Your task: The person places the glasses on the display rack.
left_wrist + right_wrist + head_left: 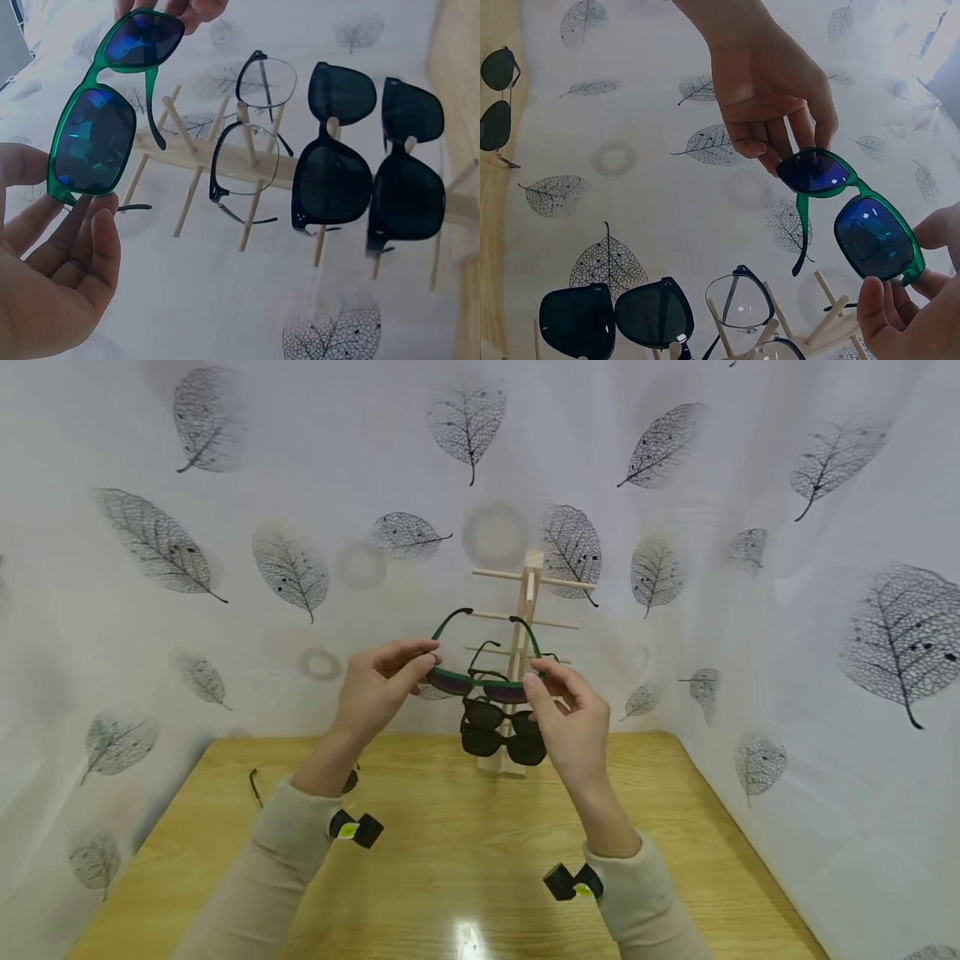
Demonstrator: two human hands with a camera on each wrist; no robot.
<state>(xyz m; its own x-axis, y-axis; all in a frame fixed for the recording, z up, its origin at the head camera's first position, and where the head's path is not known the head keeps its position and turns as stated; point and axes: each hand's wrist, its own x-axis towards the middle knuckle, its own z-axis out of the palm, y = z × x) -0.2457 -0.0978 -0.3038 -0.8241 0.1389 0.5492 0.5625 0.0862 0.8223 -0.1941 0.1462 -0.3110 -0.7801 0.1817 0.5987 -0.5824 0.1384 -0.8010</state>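
A pair of green-framed sunglasses [452, 682] with bluish mirrored lenses [96, 142] is held up in front of a wooden display rack [527, 602]. My left hand [378, 689] pinches one end of the frame between thumb and fingers. At the other end, my right hand [577, 727] pinches the frame near the hinge. The temples are unfolded and point toward the rack. Below them on the rack sit clear eyeglasses [215, 161] with a dark upper rim and two pairs of black sunglasses [331, 184]. In the head view the green pair partly covers the eyeglasses.
Another pair of dark-lensed sunglasses [495, 124] lies on the wooden table [442, 852], partly hidden behind my left forearm in the head view. The rack's upper pegs [570, 583] hold no glasses. A leaf-patterned curtain [322, 460] surrounds the table's back and sides.
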